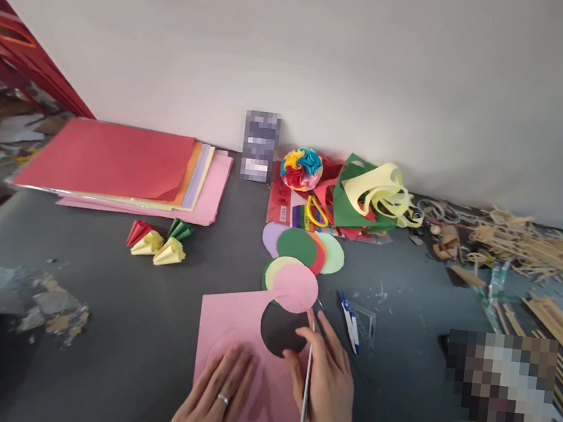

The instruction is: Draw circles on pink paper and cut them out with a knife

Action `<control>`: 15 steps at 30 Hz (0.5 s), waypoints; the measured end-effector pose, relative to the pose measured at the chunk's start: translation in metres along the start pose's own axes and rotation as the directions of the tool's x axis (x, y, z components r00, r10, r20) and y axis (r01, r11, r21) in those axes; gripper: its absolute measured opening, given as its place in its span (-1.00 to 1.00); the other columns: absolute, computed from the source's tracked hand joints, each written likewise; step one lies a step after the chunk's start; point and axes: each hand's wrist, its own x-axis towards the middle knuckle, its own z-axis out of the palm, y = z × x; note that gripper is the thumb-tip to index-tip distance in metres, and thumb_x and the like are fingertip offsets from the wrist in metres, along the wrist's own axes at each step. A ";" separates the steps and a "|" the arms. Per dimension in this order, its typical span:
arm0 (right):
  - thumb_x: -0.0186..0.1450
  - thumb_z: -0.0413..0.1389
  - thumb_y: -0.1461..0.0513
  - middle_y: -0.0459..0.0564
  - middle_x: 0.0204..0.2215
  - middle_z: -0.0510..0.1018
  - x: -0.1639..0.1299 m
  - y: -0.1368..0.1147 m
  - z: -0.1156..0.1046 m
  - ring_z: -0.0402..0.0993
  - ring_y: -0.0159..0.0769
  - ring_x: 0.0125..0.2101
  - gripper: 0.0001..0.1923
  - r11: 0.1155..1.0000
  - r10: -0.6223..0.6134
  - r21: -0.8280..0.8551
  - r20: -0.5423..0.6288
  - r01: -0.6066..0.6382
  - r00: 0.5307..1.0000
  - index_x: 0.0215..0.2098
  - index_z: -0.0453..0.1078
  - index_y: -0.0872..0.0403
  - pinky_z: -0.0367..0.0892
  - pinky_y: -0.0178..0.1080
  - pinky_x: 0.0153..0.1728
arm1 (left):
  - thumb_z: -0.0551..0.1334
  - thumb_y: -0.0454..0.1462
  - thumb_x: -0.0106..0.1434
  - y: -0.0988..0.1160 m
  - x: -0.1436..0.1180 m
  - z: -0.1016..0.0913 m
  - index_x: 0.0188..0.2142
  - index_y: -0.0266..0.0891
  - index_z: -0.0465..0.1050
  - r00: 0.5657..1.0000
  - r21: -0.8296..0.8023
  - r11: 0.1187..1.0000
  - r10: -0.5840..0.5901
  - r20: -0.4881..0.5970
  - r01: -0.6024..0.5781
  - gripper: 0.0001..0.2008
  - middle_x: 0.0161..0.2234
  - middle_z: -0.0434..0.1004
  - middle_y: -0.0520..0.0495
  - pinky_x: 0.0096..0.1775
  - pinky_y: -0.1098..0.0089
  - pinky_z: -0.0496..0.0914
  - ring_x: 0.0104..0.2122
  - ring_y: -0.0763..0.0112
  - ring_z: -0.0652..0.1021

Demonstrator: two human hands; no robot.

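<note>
A pink paper sheet (220, 312) lies on the grey table with a round hole cut near its top right; a faint circle outline shows by my fingers. My left hand (222, 393), a ring on one finger, presses flat on the sheet. My right hand (326, 383) rests at the hole's right side, holding a slim silver craft knife (307, 381) between the fingers. A cut pink paper circle (296, 286) overlaps the sheet's upper edge, on top of cream and green circles. Behind it are a green paper circle (296, 246) and several others.
To the right lie a blue-and-white compass (350, 322) and a clear set square (366, 327). Coloured paper (110, 159) is stacked at back left, folded paper pieces (157, 243) before it. A multicoloured paper ball (302, 169), yellow-handled scissors (317, 211) and wooden sticks (520, 239) line the back.
</note>
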 end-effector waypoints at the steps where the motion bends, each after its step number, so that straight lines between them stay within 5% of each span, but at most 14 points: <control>1: 0.34 0.23 0.12 0.10 0.10 0.62 -0.002 -0.001 0.000 0.59 0.19 0.08 -0.74 0.999 0.029 -0.021 0.019 -0.029 0.999 0.00 0.51 -0.12 0.69 0.09 -0.25 | 0.11 -0.19 0.31 0.002 0.001 0.000 0.29 -0.11 0.38 1.000 0.006 1.000 -0.005 0.001 0.005 -0.44 0.31 0.46 0.03 0.16 0.26 0.47 0.32 0.23 0.39; 11: 0.32 0.21 0.29 -0.16 -0.22 0.75 -0.017 -0.019 -0.021 0.72 -0.11 -0.42 -0.78 0.967 0.081 0.242 0.024 -0.085 0.996 -0.28 0.51 -0.26 0.65 -0.21 -0.58 | 0.11 -0.16 0.31 0.004 0.009 -0.004 0.17 -0.14 0.52 0.997 -0.015 0.998 -0.055 -0.056 0.054 -0.52 0.22 0.57 0.03 0.13 0.26 0.46 0.23 0.25 0.48; 15: 0.36 0.18 0.31 -0.15 -0.27 0.75 -0.008 -0.024 -0.029 0.72 -0.14 -0.43 -0.79 0.960 0.103 0.263 -0.018 -0.095 0.995 -0.32 0.48 -0.19 0.70 -0.23 -0.51 | 0.10 -0.24 0.29 0.001 0.005 -0.004 0.20 -0.13 0.49 0.997 -0.028 0.998 -0.055 -0.055 0.054 -0.50 0.23 0.55 0.04 0.13 0.29 0.46 0.25 0.28 0.46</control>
